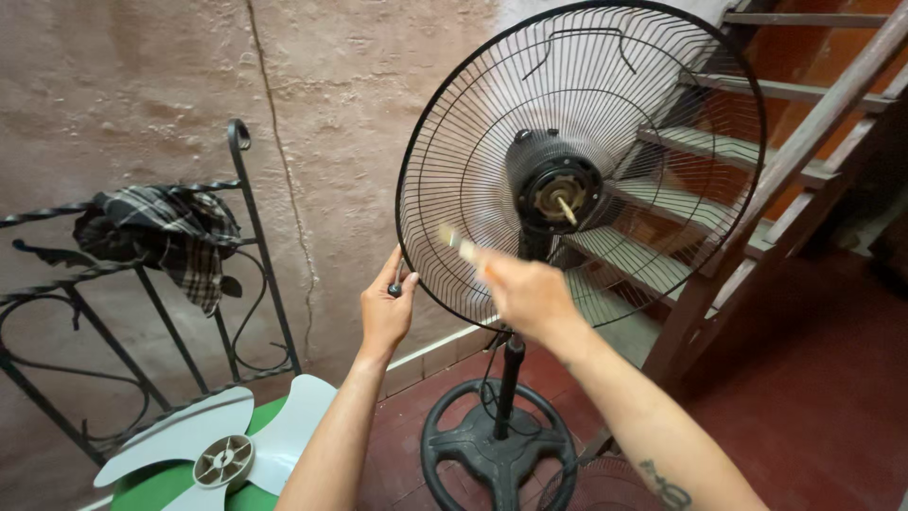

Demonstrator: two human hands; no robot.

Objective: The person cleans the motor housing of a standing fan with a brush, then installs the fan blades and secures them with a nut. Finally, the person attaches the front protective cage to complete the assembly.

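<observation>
The left hand (386,308) pinches the lower-left rim of one round black wire fan guard (454,189), mounted on a black pedestal stand with a round plastic base (498,445). The right hand (525,293) is clenched around one small, motion-blurred brush (457,242), held before the guard near the bare motor hub (556,194). One pale three-bladed plastic propeller (227,445) lies on a green table (161,484).

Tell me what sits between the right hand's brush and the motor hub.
In the head view, only the wire rear grille spans between the brush in the right hand and the motor hub; nothing else intervenes.
</observation>
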